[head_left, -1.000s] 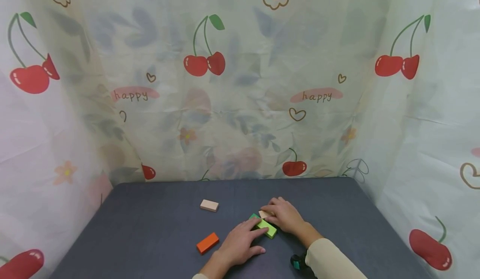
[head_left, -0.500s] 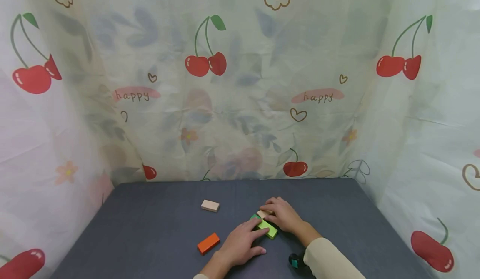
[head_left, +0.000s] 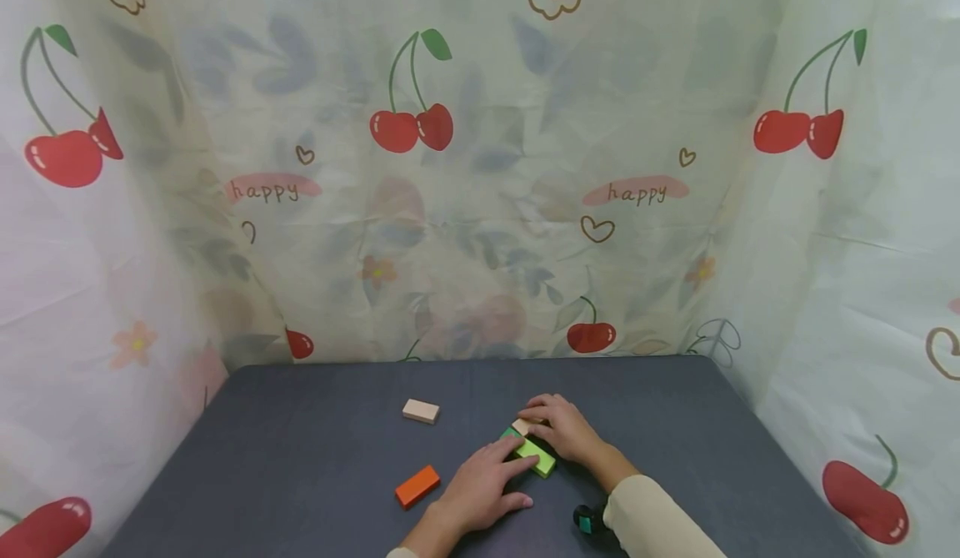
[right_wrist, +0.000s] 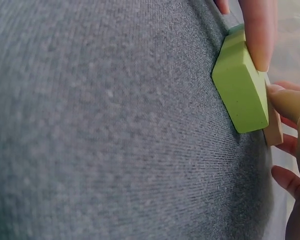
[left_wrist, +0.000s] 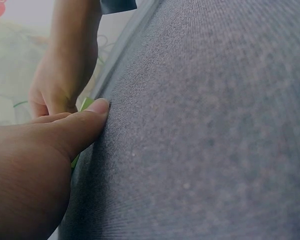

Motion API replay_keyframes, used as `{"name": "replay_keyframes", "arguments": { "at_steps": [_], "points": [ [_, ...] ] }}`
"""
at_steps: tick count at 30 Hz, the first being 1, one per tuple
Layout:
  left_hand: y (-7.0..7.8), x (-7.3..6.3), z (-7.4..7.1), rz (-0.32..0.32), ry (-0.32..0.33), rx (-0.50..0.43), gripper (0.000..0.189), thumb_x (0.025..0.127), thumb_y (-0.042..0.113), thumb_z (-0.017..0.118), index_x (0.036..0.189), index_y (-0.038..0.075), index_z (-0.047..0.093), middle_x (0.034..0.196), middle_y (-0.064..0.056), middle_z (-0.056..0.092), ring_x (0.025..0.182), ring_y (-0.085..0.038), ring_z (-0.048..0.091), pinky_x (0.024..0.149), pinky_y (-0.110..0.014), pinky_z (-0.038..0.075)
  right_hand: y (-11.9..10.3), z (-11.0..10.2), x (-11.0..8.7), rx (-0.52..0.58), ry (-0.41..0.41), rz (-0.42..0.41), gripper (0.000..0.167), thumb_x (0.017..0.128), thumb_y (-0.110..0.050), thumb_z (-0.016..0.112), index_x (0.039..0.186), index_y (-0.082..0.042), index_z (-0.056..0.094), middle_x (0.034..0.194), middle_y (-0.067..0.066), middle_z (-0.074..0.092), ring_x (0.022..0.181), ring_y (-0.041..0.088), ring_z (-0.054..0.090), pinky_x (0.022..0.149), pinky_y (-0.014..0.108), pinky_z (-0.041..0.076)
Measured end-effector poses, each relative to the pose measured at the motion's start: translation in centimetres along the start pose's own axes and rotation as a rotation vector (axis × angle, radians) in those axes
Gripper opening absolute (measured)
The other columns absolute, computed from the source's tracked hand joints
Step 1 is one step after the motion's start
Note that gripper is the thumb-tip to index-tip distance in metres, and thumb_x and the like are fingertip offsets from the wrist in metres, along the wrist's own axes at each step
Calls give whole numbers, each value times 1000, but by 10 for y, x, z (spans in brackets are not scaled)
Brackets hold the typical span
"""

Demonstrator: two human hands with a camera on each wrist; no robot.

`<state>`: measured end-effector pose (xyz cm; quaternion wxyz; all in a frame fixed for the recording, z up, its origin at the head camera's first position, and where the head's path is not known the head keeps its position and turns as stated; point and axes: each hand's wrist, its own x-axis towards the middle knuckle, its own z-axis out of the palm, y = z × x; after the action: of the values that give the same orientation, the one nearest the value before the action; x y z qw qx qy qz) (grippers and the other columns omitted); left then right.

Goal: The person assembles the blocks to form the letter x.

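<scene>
A light green block point(head_left: 538, 459) lies slantwise on the dark tabletop, with a darker green block point(head_left: 510, 433) at its far end. My left hand point(head_left: 477, 485) rests its extended fingers on the green blocks from the near side. Against their far side stands a plain wooden block point(head_left: 521, 426), which my right hand point(head_left: 566, 429) pinches between thumb and fingers and partly covers. In the right wrist view, the wooden block point(right_wrist: 273, 129) sits right behind the light green block point(right_wrist: 238, 95), and a left fingertip touches the green one's top.
An orange block point(head_left: 417, 487) lies left of my left hand. Farther back is a pale wooden block point(head_left: 421, 411). A black device point(head_left: 587, 520) shows at the right wrist. Patterned curtains point(head_left: 480, 166) enclose the table point(head_left: 300, 441) at the back and sides.
My right hand has slid the wooden block slightly left and away, along the green blocks. The left hand stays in place on them.
</scene>
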<state>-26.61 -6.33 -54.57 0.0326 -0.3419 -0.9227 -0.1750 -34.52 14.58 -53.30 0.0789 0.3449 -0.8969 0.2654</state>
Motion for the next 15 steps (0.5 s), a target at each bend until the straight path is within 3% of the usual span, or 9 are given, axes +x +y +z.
{"name": "replay_keyframes", "arguments": {
  "at_steps": [15],
  "points": [
    [1, -1, -3, 5, -3, 8, 58, 91, 56, 58, 143, 34, 50, 150, 1, 39, 135, -20, 40, 103, -45, 39, -2, 4, 2, 7, 8, 8, 27, 96, -13, 61, 121, -8, 70, 125, 12, 60, 115, 33, 52, 92, 61, 38]
  ]
}}
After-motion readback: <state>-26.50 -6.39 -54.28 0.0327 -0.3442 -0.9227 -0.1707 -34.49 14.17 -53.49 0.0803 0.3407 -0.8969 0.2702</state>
